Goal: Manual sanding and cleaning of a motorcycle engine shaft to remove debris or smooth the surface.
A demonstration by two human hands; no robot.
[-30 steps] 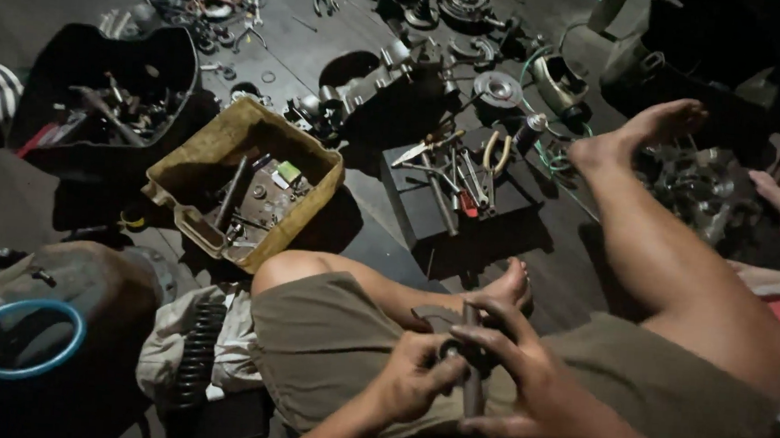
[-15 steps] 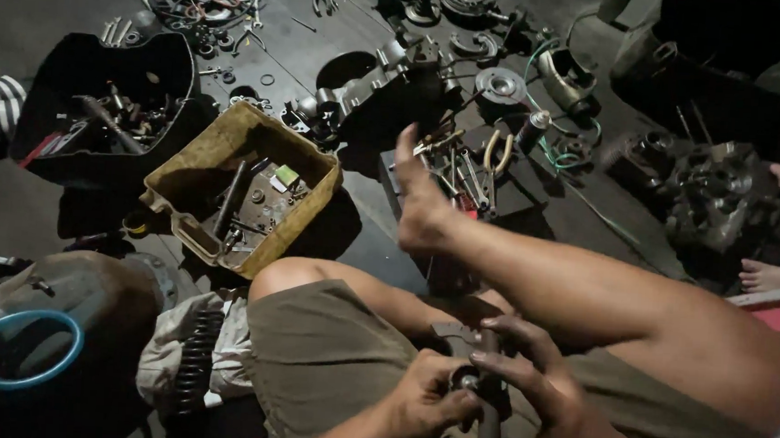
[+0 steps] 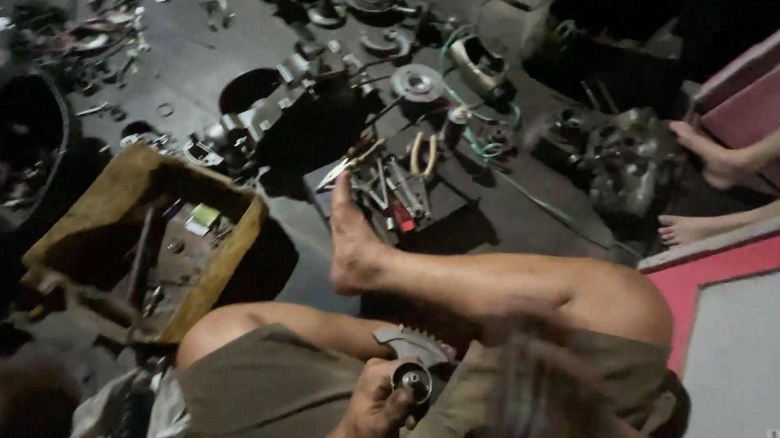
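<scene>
Right hand (image 3: pixel 533 381) lifted off, blurred, grip unclear; left hand (image 3: pixel 378 408) clasps geared shaft (image 3: pixel 413 360); yellow crate (image 3: pixel 225 263) left.

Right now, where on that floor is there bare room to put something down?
Bare floor lies between the left scrap pile and the engine parts; a smaller patch sits between the yellow box and the foot. The tool tray and far edge are crowded.

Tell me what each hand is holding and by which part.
The left hand grips a toothed metal gear part by its round shaft end. The right hand is motion-blurred; whether it holds anything cannot be told.
</scene>
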